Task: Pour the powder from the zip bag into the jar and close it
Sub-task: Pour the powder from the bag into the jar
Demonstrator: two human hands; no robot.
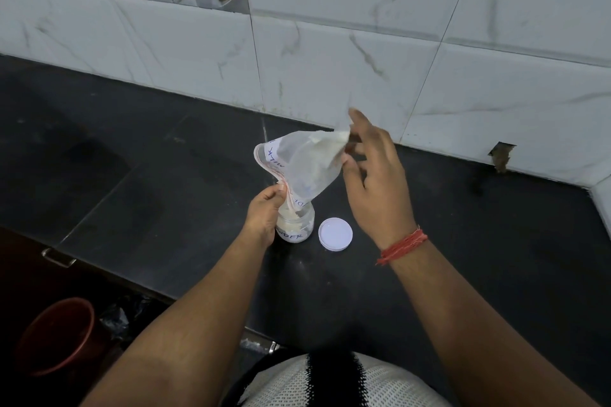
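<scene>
A clear zip bag point(302, 163) with a white label hangs upside down, its mouth tucked into a small clear jar point(296, 228) that stands on the black counter point(165, 175). White powder lies in the jar and clings to the bag's raised corner. My left hand point(264, 213) pinches the bag's mouth at the jar's rim. My right hand point(373, 172) pinches the bag's upper corner with thumb and finger, the other fingers spread. The white round lid point(335, 234) lies flat on the counter just right of the jar.
A marbled tile wall point(363, 43) rises behind the counter, with a chipped hole point(501, 155) at the right. A red bucket point(56, 337) stands on the floor at the lower left, below the counter's front edge.
</scene>
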